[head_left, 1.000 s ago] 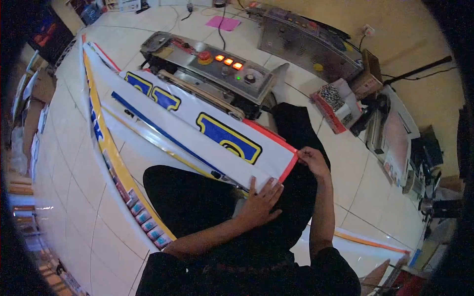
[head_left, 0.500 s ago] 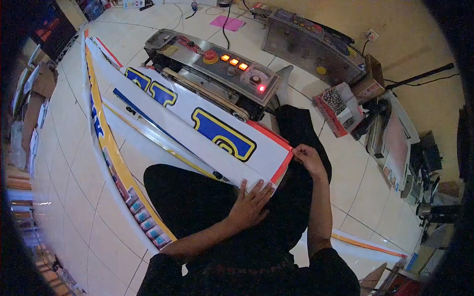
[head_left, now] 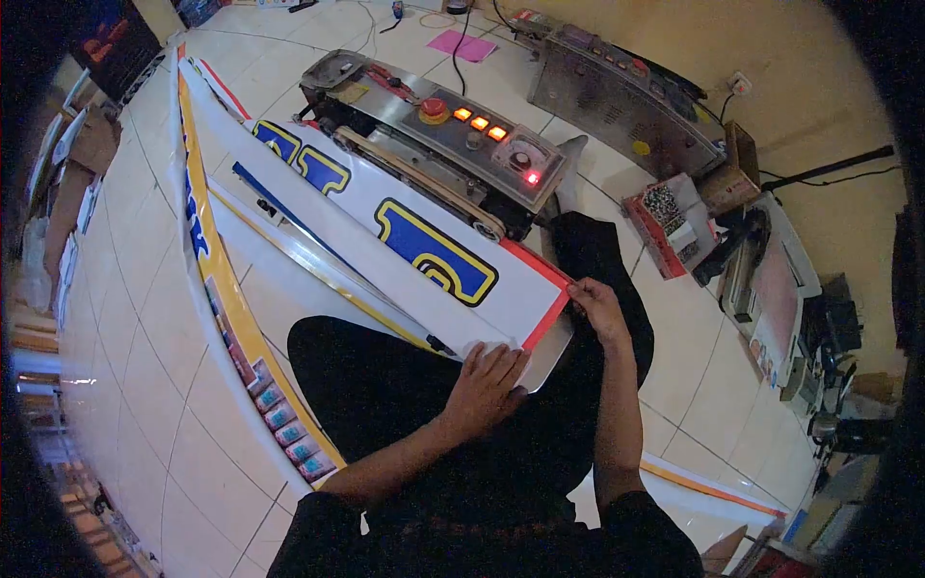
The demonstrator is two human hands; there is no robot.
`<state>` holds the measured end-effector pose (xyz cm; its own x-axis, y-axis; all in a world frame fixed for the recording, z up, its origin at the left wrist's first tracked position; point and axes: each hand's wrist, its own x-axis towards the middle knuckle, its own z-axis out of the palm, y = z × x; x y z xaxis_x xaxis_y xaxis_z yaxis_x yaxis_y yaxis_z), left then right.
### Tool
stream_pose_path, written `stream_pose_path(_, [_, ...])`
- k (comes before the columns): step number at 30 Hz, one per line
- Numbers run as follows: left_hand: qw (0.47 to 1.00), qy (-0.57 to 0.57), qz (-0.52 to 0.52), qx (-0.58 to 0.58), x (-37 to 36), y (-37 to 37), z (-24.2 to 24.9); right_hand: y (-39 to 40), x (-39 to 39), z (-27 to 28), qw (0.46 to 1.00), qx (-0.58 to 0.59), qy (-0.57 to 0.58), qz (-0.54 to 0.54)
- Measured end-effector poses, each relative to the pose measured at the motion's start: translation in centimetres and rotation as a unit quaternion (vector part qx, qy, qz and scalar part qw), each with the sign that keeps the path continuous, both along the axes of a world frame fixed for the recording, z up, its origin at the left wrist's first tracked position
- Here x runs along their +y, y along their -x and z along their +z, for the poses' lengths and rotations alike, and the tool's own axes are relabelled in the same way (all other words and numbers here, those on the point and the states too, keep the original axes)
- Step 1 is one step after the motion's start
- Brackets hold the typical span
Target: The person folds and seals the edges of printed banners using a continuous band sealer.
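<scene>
A long white banner [head_left: 385,226] with blue and yellow letters and a red end edge stretches from my lap toward the far left. My left hand [head_left: 489,378] presses on its near end, fingers curled over the lower corner. My right hand [head_left: 595,302] pinches the red corner at the banner's right end. The banner's far edge runs along a metal band sealer machine [head_left: 453,135] with lit orange lamps and a red button. I sit on the floor in black clothes, my legs under the banner's end.
A second long white strip [head_left: 217,279] with a yellow band and small pictures lies on the tiled floor at left. Another metal machine [head_left: 626,91] stands behind. Boxes [head_left: 670,217] and clutter sit at right. A pink sheet [head_left: 470,44] lies at the back.
The banner's end has slid a little to the left and nearer the sealer. My left hand curled its fingers over the corner. The sealer's small lamp went from green to red.
</scene>
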<state>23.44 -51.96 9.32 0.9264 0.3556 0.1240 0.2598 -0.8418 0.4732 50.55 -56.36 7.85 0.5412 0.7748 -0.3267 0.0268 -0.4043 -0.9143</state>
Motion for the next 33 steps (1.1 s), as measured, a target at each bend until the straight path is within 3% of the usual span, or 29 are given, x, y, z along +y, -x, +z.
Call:
stream_pose_path(5, [1.000, 0.024, 0.006, 0.008, 1.8, -0.4, -0.4, 0.1, 1.3, 0.1, 1.000, -0.019, 0.013, -0.003])
stream_pose_path(8, [0.998, 0.014, 0.022, -0.052, 2.5, -0.1, -0.4, 0.0, 2.0, 0.1, 0.999, -0.031, 0.016, 0.004])
stream_pose_path(10, [0.999, -0.013, 0.034, -0.039, 2.7, 0.3, -0.7, 0.0, 2.5, 0.2, 0.995, -0.093, 0.030, 0.020])
stream_pose_path(20, [0.999, -0.023, 0.036, -0.003, 4.8, 0.9, -1.1, 0.0, 4.6, -1.0, 0.996, -0.083, 0.008, 0.021])
stream_pose_path(25, [0.997, -0.039, 0.049, -0.046, 5.7, 1.4, -1.6, 1.3, 6.1, 2.2, 0.992, -0.097, 0.077, 0.037])
stream_pose_path(33, [0.996, -0.055, 0.056, -0.041, 7.4, 1.9, -1.7, 0.1, 8.1, 1.6, 0.967, -0.188, 0.146, 0.094])
